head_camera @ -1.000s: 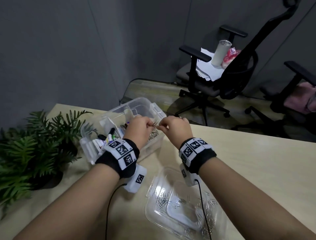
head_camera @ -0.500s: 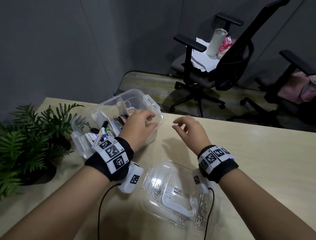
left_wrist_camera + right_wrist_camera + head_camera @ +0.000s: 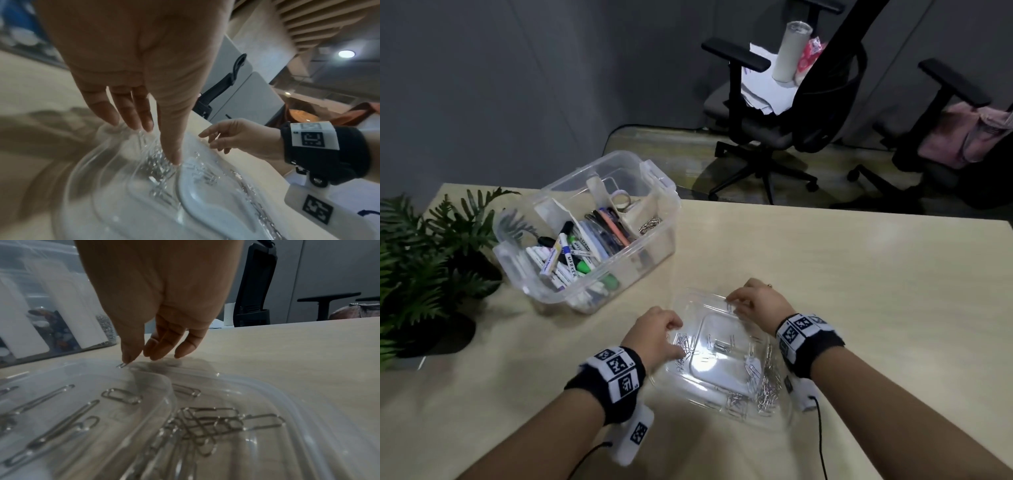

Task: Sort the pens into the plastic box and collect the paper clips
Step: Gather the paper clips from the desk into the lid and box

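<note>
Closest to the near edge of the tabletop [image 3: 859,274] lies the clear lid [image 3: 722,356], upside down, with loose clips [image 3: 767,383] scattered in it and bunched thickest along its right side. How many there are cannot be counted; in the left wrist view the lid and clips smear into blur. The left hand [image 3: 657,334] reaches down over the lid's left edge, fingers [image 3: 131,113] extended and loosely spread, the thumb tip among a small cluster of clips; whether it grips any is unclear, and it looks open. The right hand [image 3: 756,303] sits at the lid's far edge, its thumb and fingers [image 3: 180,348] drawn down to a single clip [image 3: 121,365] lying on the rim. The thumb tip touches or nearly touches that clip, but I cannot tell whether it is pinched. Both forearms are cut off by the bottom of the head view.

Farther back, toward the far left corner, stands the box [image 3: 654,192], with pens [image 3: 571,253] packed in its left compartments and a small heap of clips [image 3: 650,224] in its right one. A plant [image 3: 424,246] at the left edge is cropped. Beyond the tabletop stand two chairs [image 3: 808,113], the right one partly out of frame.

A second ago both hands were together up over the box's clip compartment; half a second ago the right had pulled away toward the lid while the left stayed at the box. Now both are down at the lid.
</note>
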`<state>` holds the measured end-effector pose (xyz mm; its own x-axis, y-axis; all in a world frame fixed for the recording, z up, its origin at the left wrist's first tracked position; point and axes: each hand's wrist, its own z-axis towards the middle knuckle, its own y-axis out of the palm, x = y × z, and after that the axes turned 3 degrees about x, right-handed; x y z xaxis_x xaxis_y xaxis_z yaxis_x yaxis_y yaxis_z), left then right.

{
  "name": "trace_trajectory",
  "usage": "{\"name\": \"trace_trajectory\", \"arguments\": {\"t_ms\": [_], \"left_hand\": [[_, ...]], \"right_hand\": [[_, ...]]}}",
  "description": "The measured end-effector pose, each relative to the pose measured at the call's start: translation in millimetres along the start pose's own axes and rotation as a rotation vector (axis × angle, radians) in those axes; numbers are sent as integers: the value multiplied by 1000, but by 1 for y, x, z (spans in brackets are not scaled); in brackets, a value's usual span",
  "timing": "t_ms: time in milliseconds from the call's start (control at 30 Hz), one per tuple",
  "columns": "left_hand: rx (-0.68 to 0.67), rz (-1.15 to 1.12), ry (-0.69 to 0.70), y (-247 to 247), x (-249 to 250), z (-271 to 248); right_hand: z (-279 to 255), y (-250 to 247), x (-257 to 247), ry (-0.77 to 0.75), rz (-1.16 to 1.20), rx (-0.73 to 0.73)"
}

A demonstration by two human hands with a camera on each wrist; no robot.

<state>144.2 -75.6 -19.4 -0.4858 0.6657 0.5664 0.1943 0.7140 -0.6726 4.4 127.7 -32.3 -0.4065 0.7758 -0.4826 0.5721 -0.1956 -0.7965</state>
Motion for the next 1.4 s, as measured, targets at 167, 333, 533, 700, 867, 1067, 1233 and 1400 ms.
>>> {"name": "trace_trajectory", "arguments": {"t_ms": [167, 333, 533, 700, 867, 1067, 1233, 1400], "left_hand": [[-14, 61, 15, 16, -15, 2], [7, 98, 62, 17, -18, 13], [42, 108, 64, 22, -18, 16], [39, 100, 96, 23, -19, 15], [-18, 162, 155, 17, -14, 13], [-23, 233, 216, 19, -8, 16], [-18, 242, 226, 18, -2, 20], [-36, 270, 215, 17, 1, 22]], "right_hand": [[12, 1, 4, -19, -34, -51], [23, 2, 4, -37, -35, -30], [17, 1, 4, -52, -7, -4], [-25, 4, 5, 8, 162, -16], [-52, 16, 1, 41, 163, -45], [-55, 33, -4, 76, 137, 48], [-54, 39, -15, 27, 68, 51], [-57, 46, -19, 26, -56, 28]]}}
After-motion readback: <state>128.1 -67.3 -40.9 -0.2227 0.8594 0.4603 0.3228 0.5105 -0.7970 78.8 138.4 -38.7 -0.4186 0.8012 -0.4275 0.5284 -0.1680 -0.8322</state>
